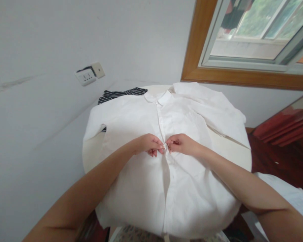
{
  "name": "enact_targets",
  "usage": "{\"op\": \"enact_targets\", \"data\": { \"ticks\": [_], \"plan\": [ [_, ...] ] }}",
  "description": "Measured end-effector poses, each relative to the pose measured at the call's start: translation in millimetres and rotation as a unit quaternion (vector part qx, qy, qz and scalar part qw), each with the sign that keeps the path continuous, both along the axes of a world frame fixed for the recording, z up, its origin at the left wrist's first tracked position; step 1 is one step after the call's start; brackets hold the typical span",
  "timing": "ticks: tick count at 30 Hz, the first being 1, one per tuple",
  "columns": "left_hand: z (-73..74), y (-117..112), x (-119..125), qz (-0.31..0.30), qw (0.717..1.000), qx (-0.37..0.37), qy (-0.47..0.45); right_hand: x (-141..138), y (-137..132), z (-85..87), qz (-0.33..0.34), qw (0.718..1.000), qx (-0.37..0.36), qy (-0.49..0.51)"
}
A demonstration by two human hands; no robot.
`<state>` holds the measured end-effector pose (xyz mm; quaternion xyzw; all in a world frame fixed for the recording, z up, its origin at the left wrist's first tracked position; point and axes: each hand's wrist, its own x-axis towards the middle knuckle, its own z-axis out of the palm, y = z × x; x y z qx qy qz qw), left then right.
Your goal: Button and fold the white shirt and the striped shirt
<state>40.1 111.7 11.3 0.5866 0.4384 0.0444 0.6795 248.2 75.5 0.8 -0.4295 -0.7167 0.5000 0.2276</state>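
Striped cloth (126, 93) behind white shirt (192, 191)

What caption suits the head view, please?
Left hand and right hand pinch the placket of a white collared shirt on a round cream table.

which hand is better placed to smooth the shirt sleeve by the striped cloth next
Left, probably. The left hand sits at the shirt front on the side of that sleeve; the right hand would have to cross over it.
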Motion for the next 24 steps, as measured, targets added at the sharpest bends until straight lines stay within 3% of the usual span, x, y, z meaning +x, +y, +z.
{"op": "enact_targets", "data": {
  "ticks": [5, 9, 13, 20, 24],
  "plan": [
    [-2.5, 0.5, -0.7, -0.015, 1.000, 0.016, 0.010, 6.1, 5.3, 3.5, 0.047, 0.989, -0.120, 0.068],
    [-3.5, 1.0, -1.1, -0.020, 1.000, 0.020, 0.008, 5.0, 7.1, 3.0, 0.007, 0.986, -0.157, 0.051],
    [-2.8, 0.9, -1.4, -0.021, 0.999, 0.024, 0.007, 0.6, 5.9, 0.7, -0.038, 0.986, -0.157, 0.035],
    [-2.4, 0.1, -0.5, -0.022, 0.999, 0.021, 0.009, -4.9, 3.8, -2.5, -0.047, 0.989, -0.138, 0.016],
    [1.3, -0.9, -1.1, -0.041, 0.999, 0.018, 0.011, -9.0, 1.3, -8.8, -0.043, 0.996, -0.073, -0.007]
  ]
}}
